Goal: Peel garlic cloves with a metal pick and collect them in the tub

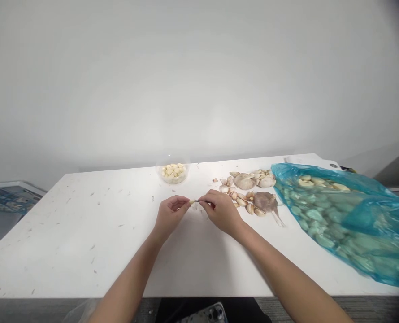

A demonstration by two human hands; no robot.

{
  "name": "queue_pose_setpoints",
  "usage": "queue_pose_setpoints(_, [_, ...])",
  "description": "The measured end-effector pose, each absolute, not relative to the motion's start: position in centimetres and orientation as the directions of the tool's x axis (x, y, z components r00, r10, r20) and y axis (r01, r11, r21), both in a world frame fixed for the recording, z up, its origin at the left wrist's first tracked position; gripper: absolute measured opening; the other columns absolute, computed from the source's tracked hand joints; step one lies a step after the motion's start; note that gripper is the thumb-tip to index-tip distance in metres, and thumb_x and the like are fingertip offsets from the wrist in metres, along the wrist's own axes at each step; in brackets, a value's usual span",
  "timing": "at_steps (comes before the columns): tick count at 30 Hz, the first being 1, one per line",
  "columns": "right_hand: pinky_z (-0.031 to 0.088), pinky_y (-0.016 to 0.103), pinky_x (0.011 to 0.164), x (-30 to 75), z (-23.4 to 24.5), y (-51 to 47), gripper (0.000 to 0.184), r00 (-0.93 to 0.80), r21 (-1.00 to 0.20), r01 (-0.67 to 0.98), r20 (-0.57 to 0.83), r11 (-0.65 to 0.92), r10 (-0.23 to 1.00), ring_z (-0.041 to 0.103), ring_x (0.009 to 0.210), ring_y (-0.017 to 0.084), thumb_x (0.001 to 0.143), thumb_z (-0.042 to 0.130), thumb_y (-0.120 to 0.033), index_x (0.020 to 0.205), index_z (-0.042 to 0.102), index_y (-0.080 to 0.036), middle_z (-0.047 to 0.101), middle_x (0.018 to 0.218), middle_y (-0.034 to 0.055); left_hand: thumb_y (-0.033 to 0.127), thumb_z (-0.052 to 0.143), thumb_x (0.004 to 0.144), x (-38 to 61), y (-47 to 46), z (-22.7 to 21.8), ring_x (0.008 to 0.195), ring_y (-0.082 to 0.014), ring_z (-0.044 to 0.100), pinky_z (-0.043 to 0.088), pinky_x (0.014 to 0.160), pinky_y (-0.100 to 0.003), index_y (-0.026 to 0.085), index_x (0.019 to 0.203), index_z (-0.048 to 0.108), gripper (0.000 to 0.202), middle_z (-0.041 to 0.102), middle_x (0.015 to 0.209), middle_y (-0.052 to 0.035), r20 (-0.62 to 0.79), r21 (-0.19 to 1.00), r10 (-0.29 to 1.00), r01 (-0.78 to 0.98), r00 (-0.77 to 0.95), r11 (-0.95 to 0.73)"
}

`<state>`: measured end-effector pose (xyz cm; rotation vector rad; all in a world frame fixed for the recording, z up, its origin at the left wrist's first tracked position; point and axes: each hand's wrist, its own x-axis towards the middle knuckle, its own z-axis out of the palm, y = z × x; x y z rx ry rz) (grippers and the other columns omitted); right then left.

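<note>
My left hand [170,214] and my right hand [220,210] meet over the middle of the white table [85,233], fingers pinched together on one small pale garlic clove [193,202] held between them. A thin dark tool, too small to name, seems to sit in my right hand's fingers. Just right of my right hand lies a pile of unpeeled garlic cloves and bulbs [249,188]. A clear bowl of peeled cloves [173,172] stands beyond my hands near the table's far edge.
A blue plastic bag [347,220] full of garlic lies on the table's right side. Bits of garlic skin are scattered over the table. A white wall rises behind. A phone-like object [213,314] shows below the near edge.
</note>
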<state>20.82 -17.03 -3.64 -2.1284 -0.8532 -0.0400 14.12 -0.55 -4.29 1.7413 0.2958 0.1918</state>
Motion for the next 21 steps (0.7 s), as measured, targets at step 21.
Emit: queue_pose_setpoints(21, [0.036,0.024,0.063,20.17,-4.28,-16.68,0.019,0.773,-0.630,0.616,0.366,-0.473,0.519,0.052,0.068,0.011,0.084,0.049,-0.018,0.084,0.068,-0.017,0.060,0.080,0.0025,0.037,0.068,0.072,13.87,-0.82,-4.71,0.075,-0.0170,0.063,0.051,0.073,-0.027,0.013,0.082,0.066,0.026,0.066,0.081,-0.0073,0.097,0.939,0.350,0.031,0.932,-0.343])
